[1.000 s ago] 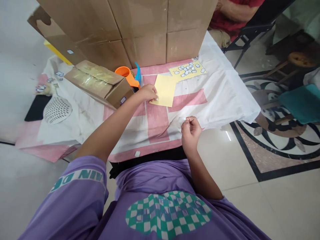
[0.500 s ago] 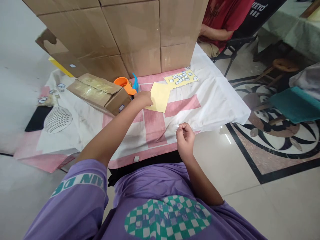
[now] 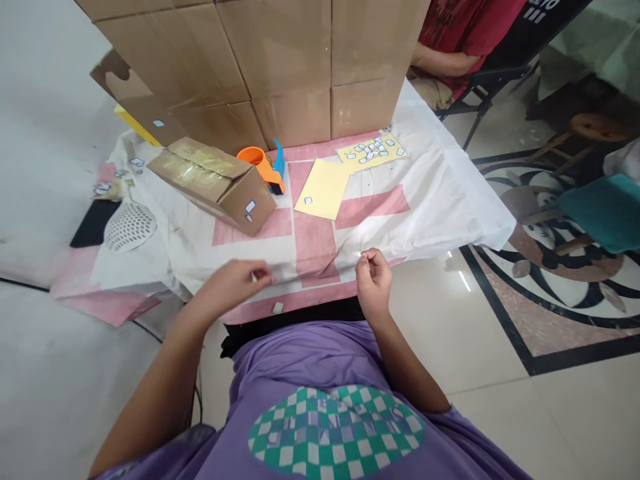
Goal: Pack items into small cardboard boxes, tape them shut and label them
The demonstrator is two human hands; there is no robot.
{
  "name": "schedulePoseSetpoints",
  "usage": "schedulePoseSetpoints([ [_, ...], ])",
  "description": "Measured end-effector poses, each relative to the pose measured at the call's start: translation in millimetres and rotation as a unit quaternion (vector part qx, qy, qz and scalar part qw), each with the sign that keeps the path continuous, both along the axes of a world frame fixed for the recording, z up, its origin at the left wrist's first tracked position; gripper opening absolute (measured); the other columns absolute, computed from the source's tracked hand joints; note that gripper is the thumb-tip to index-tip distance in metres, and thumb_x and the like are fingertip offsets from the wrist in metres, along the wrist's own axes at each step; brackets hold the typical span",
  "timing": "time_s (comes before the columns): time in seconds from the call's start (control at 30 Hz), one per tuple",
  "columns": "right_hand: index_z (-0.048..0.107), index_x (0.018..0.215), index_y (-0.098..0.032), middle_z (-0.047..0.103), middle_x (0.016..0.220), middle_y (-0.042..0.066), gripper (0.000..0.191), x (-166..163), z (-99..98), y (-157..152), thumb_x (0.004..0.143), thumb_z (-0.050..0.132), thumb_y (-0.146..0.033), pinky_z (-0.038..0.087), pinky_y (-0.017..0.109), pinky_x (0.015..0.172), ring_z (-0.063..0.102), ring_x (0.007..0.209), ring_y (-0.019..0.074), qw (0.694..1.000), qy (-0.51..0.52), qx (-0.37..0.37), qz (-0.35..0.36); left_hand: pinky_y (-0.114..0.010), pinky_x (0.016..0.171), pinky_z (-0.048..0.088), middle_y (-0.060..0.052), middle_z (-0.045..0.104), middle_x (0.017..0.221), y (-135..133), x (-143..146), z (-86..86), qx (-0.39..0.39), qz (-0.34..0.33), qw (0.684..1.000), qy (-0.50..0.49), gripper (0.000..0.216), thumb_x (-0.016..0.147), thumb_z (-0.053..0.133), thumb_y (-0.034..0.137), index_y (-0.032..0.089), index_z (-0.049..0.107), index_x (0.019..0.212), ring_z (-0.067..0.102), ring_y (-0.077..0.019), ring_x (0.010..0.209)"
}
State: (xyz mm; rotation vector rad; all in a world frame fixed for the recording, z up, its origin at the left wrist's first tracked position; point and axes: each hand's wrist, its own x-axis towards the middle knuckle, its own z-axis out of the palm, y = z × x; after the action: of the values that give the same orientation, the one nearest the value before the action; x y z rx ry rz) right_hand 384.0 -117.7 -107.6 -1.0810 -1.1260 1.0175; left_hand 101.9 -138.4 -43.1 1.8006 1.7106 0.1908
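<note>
My left hand (image 3: 239,283) hovers over the front of the table, slightly blurred. Its fingers are loosely curled, with a gap between thumb and forefinger and nothing visible in it. At the table's front edge, my right hand (image 3: 374,283) pinches a small white piece (image 3: 359,254), mostly hidden by the fingertips. A plain yellow paper sheet (image 3: 327,183) lies beyond both hands, with one small white sticker (image 3: 308,201) near its left edge. Touching its far right corner is a yellow card (image 3: 345,159) scattered with several small white, dark-edged stickers (image 3: 373,151).
A stack of cardboard boxes (image 3: 285,53) stands at the back. Before it are a small carton (image 3: 200,183), an orange and blue tape dispenser (image 3: 265,167) and, leftward, a white perforated cup shape (image 3: 131,228). A small white piece (image 3: 278,308) lies near the front edge. Someone in red (image 3: 455,40) sits beyond.
My left hand has drawn back from the yellow sheet toward me, and a sticker now shows where it was. The right hand keeps its pinch. The view has shifted slightly.
</note>
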Motion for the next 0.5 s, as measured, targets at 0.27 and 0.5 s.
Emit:
schedulePoseSetpoints([
  [0.27,0.048,0.079,-0.022,0.038,0.071,-0.005,0.022,-14.0,-4.5,-6.6,0.097,0.054,-0.034,0.029,0.026,0.057,0.033,0.060,0.0115,1.000,-0.021,0.000,0.023,-0.033,0.082,0.047,-0.003,0.073,0.107,-62.1,3.7,-61.1,-0.068,-0.018,0.997,-0.041,0.020,0.087,0.058,0.035,0.028,0.071,0.101,0.067,-0.0245,0.095],
  [0.5,0.049,0.080,-0.022,0.039,0.070,-0.006,0.020,-9.9,-5.1,-9.4,0.096,0.054,-0.033,0.029,0.026,0.056,0.033,0.059,0.0109,1.000,-0.025,-0.002,0.019,-0.035,0.076,0.046,-0.005,0.071,0.089,-56.3,19.5,-64.3,-0.055,-0.003,0.998,-0.022,0.010,0.087,0.054,0.032,0.025,0.059,0.093,0.065,-0.0254,0.084],
])
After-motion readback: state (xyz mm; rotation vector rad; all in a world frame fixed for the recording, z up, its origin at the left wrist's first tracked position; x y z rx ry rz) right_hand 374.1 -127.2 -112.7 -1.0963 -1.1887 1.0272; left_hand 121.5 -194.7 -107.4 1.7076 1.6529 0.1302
